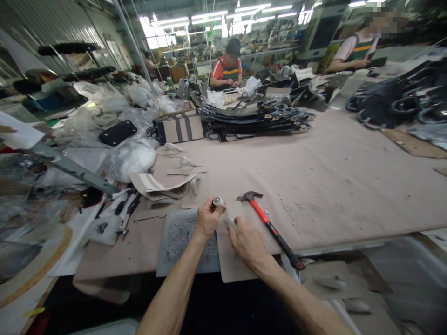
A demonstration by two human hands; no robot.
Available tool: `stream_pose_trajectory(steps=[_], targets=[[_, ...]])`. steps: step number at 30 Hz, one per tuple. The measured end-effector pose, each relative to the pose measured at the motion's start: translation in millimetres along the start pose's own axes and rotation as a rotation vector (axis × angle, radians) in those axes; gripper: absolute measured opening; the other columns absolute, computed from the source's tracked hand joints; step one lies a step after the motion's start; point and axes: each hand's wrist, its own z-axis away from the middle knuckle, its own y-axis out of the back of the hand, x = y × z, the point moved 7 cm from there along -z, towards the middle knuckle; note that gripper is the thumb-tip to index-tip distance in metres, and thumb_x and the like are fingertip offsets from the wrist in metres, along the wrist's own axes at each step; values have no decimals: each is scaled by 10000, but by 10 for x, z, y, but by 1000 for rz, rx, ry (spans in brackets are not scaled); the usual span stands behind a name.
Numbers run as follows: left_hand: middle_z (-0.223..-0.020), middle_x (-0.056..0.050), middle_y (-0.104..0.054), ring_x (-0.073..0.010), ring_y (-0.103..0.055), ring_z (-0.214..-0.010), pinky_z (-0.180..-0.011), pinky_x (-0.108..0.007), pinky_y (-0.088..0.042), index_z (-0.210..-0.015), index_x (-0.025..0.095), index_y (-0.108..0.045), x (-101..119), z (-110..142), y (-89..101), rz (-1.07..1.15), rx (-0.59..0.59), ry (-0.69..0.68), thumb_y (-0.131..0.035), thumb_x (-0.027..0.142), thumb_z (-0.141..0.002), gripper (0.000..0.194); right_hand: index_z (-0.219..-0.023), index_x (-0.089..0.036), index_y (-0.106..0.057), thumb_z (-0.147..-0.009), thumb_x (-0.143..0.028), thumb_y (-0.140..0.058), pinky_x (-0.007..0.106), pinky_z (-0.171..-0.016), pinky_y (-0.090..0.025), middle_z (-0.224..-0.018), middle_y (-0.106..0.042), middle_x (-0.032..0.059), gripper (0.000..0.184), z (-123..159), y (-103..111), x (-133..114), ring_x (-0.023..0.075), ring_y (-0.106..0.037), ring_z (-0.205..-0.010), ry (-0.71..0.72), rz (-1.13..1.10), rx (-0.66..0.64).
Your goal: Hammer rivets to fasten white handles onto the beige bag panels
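My left hand (208, 218) is closed around a small white cylinder (218, 201), its round end facing up. My right hand (248, 243) has its thumb and fingertips at a plastic-wrapped strap (230, 217) on a flat beige panel (232, 267); the grip is partly hidden. That panel lies at the table's front edge and overlaps a scuffed grey board (176, 242) on its left. Just right of the panel lies a claw hammer (263, 216) with a red and black handle, its head pointing away from me.
Similar beige panels (186, 171) and curved pieces (162, 184) lie to the left, near hand tools (127, 211). Plastic bags (131, 160) and a slanted metal bar (75, 170) crowd that side. Stacked black straps (251, 121) sit behind. Two people (226, 70) work across the table.
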Motion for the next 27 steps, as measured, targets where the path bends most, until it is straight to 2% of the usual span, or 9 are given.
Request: stream_pose_trajectory(steps=[3, 9, 15, 19, 21, 24, 25, 27], targets=[[-842, -39, -731, -150, -656, -756, -712, -243, -524, -902, 158, -681, -173, -56, -117, 38, -60, 41, -720, 327, -745, 234, -987, -176, -554, -1008, -392, -371, 300, -650, -400, -858, -703, 95, 284, 34, -128, 24, 235, -694, -803, -23, -81, -6], [-888, -55, -740, -167, -672, -791, -738, -265, -541, -951, 159, -663, -376, -111, -157, 88, -31, 128, -705, 398, -756, 311, -908, -178, -598, -1001, -454, -382, 285, -654, -364, -858, -709, 95, 363, 26, -175, 85, 219, -682, -820, 35, -156, -103], [-898, -51, -742, -167, -680, -802, -761, -264, -538, -968, 166, -668, -440, -142, -162, 52, -54, 137, -703, 414, -767, 321, -1082, -179, -612, -994, -478, -380, 291, -710, -384, -905, -711, 92, 389, 53, -188, 172, 228, -672, -875, 80, -268, -146], [-899, -50, -740, -166, -679, -810, -770, -260, -529, -968, 169, -666, -450, -150, -164, 20, -60, 101, -692, 392, -790, 287, -1183, -173, -587, -1008, -418, -357, 295, -814, -416, -1054, -688, 100, 379, 74, -152, 245, 217, -638, -986, 106, -350, -78], [-906, -51, -738, -171, -680, -827, -779, -261, -524, -973, 174, -664, -449, -141, -164, -10, -65, 77, -683, 389, -803, 275, -1149, -167, -595, -1018, -389, -330, 298, -842, -419, -1083, -664, 104, 369, 55, -64, 378, 209, -619, -993, 95, -340, 20], [-892, -42, -727, -167, -671, -814, -767, -255, -515, -973, 184, -656, -414, -125, -167, -75, -82, 29, -665, 374, -820, 244, -1129, -141, -588, -1000, -384, -391, 330, -850, -412, -1081, -623, 137, 339, 13, 103, 723, 241, -581, -995, 15, -126, 200], [-881, -37, -720, -161, -663, -797, -756, -250, -511, -966, 187, -654, -388, -122, -175, -105, -98, 5, -656, 360, -825, 223, -1134, -131, -580, -980, -380, -438, 342, -840, -409, -1085, -608, 151, 326, -1, 137, 857, 257, -569, -994, -27, -26, 233], [-866, -30, -706, -152, -642, -768, -732, -240, -501, -950, 191, -650, -319, -125, -203, -168, -146, -49, -628, 320, -836, 173, -1089, -119, -577, -930, -354, -520, 350, -790, -405, -1064, -591, 169, 289, -37, 135, 1112, 274, -562, -953, -106, 128, 214]])
